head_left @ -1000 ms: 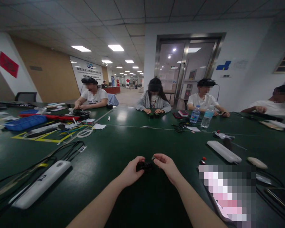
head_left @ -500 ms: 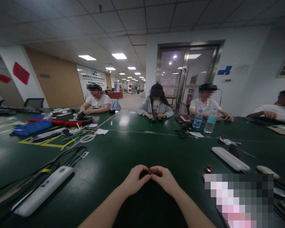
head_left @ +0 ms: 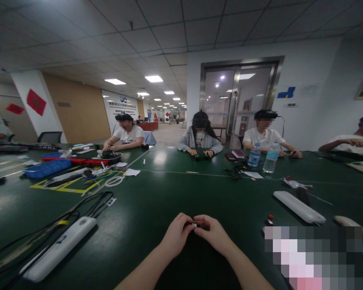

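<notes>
My left hand (head_left: 178, 237) and my right hand (head_left: 212, 235) meet low in the middle of the view, over the dark green table (head_left: 157, 197). Both are closed with fingertips pressed together around a small dark object (head_left: 195, 225) with a tiny pale spot on it. Most of the object is hidden by my fingers. Both forearms run in from the bottom edge.
A white power strip (head_left: 60, 249) with black cables lies to the left, another white strip (head_left: 299, 206) to the right. Two water bottles (head_left: 262, 158) stand further back. Several people sit across the table. A blue tray (head_left: 46, 168) and tools are at far left.
My right hand came in from beside the small dark object to close on it together with my left hand. The view has tilted up slightly.
</notes>
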`<state>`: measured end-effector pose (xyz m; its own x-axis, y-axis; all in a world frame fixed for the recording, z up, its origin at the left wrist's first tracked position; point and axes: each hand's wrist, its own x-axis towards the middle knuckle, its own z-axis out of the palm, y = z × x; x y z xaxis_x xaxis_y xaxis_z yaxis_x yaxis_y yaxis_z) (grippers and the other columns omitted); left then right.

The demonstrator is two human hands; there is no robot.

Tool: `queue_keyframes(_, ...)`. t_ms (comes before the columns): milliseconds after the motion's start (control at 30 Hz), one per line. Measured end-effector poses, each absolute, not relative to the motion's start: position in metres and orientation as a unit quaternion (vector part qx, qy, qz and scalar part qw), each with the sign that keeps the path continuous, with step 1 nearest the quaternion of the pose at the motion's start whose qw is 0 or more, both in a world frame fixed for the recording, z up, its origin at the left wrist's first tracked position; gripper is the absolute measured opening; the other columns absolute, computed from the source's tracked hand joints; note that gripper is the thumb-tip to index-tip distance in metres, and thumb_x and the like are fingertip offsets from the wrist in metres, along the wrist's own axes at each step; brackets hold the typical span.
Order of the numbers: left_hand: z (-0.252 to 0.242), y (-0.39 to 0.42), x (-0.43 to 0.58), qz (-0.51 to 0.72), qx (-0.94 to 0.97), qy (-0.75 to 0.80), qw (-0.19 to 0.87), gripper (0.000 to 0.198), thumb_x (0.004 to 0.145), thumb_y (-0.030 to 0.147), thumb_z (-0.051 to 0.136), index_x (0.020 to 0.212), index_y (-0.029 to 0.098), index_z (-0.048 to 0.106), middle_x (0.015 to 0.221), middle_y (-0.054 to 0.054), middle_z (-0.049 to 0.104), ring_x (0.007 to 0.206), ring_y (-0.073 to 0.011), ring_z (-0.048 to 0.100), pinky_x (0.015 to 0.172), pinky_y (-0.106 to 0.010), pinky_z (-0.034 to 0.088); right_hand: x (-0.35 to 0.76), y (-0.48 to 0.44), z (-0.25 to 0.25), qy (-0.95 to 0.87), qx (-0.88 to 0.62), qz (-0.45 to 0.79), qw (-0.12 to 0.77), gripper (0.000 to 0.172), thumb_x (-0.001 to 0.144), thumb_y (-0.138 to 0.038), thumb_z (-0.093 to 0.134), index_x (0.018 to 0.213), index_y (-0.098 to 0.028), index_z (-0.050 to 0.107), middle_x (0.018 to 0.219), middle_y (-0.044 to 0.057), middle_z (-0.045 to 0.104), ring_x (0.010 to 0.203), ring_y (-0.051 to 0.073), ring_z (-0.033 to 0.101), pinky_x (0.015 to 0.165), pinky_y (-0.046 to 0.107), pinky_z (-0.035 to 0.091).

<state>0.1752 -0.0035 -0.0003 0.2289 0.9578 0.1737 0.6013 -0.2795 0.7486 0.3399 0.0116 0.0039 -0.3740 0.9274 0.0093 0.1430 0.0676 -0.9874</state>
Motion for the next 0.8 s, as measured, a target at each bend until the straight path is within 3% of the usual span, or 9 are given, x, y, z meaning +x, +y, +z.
queue_keyframes(233, 0.005, -0.003, 0.159, 0.282, 0.740, 0.538, 0.289, 0.018, 0.080, 0.028, 0.038, 0.086, 0.020, 0.053, 0.086, 0.000, 0.057, 0.079, -0.0124, 0.051, 0.070, -0.024, 0.039, 0.348, 0.017, 0.004, -0.567, -0.429, 0.577, 0.402, 0.036, 0.060, -0.024, 0.068, 0.094, -0.021, 0.060, 0.094, 0.005, 0.065, 0.092, 0.021, 0.058, 0.082, 0.036, 0.042)
queue_keyframes(433, 0.015, -0.005, 0.091, 0.276, 0.699, 0.591, 0.293, 0.024, 0.077, 0.038, 0.039, 0.087, 0.021, 0.054, 0.084, 0.000, 0.059, 0.077, -0.0152, 0.054, 0.068, -0.026, 0.040, 0.354, 0.014, 0.014, -0.533, -0.460, 0.590, 0.395, 0.033, 0.062, -0.026, 0.066, 0.095, -0.023, 0.061, 0.098, 0.004, 0.063, 0.096, 0.022, 0.056, 0.083, 0.037, 0.041)
queue_keyframes(633, -0.004, -0.006, 0.002, 0.373, 0.590, 0.674, 0.240, 0.029, 0.071, 0.045, 0.040, 0.083, 0.021, 0.052, 0.073, 0.000, 0.059, 0.072, -0.0170, 0.057, 0.070, -0.028, 0.043, 0.354, 0.014, 0.014, -0.527, -0.462, 0.589, 0.403, 0.030, 0.063, -0.024, 0.066, 0.092, -0.021, 0.062, 0.095, 0.004, 0.064, 0.094, 0.021, 0.056, 0.083, 0.037, 0.041)
queue_keyframes(800, -0.016, -0.005, -0.015, 0.435, 0.538, 0.682, 0.238, 0.034, 0.070, 0.047, 0.042, 0.086, 0.019, 0.051, 0.076, -0.001, 0.059, 0.070, -0.0167, 0.058, 0.069, -0.028, 0.044, 0.356, 0.019, 0.003, -0.533, -0.459, 0.589, 0.398, 0.031, 0.065, -0.027, 0.065, 0.095, -0.022, 0.061, 0.097, 0.003, 0.064, 0.096, 0.021, 0.056, 0.085, 0.037, 0.039)
